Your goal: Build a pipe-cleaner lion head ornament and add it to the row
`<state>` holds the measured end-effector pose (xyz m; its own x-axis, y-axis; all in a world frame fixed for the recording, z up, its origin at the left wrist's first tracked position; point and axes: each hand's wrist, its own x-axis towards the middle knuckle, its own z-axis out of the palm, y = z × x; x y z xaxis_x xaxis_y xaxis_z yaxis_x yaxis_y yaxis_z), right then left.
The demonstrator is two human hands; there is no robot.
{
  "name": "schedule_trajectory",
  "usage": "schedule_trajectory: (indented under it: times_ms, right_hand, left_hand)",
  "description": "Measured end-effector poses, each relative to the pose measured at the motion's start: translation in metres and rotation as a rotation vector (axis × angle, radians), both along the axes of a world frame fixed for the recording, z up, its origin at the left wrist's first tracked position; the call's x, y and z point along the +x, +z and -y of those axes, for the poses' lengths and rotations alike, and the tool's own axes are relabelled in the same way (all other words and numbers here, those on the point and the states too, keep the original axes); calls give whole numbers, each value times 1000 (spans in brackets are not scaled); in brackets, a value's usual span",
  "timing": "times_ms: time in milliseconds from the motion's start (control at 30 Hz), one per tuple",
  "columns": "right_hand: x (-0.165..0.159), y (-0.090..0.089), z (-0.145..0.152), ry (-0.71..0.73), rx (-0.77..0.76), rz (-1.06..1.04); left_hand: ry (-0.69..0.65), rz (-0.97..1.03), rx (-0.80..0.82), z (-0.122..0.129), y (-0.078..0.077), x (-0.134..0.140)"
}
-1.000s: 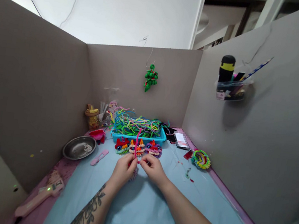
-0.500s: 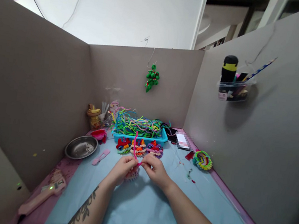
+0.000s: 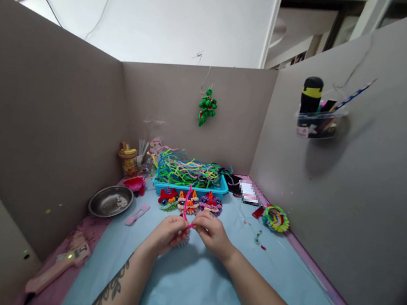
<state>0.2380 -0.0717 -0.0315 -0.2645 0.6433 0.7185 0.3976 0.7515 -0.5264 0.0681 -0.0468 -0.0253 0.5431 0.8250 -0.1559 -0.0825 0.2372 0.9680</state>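
My left hand [image 3: 169, 233] is closed around a pale pink, ridged piece [image 3: 181, 241], which its fingers mostly cover. A bright pink pipe cleaner [image 3: 187, 202] rises from its fingertips, the free end pointing up. My right hand [image 3: 213, 233] pinches part of the same pink pipe cleaner just right of the left fingertips. Beyond the hands, three colourful pipe-cleaner figures stand in a row: a red and green one [image 3: 168, 199], an orange and white one [image 3: 191, 205] and a purple and red one [image 3: 211, 203].
A blue tray [image 3: 192, 190] heaped with pipe cleaners stands behind the figures. At left are a metal bowl [image 3: 104, 203] with small white bits, a pink clip [image 3: 137, 215] and a pink glue gun [image 3: 60, 266]. A green-yellow bundle [image 3: 276, 219] lies right. Grey panels [image 3: 190, 135] enclose the table.
The upright end of the pink pipe cleaner has shifted slightly right and down. Both hands stay nearly in place, the fingertips still together.
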Motion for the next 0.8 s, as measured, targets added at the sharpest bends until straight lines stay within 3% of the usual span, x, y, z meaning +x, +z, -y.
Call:
schedule_trajectory:
  times_ms: [267,633,800]
  right_hand:
    - [0,-2,-2,-8,-40,-75]
    - [-5,-5,-7,-31,-168,-172]
    - [-5,-5,-9,-35,-245,-193]
  left_hand:
    - [86,-15,127,2,1,5]
    - [233,-219,645,-5,-7,3]
    - [210,-238,720,-5,-6,1]
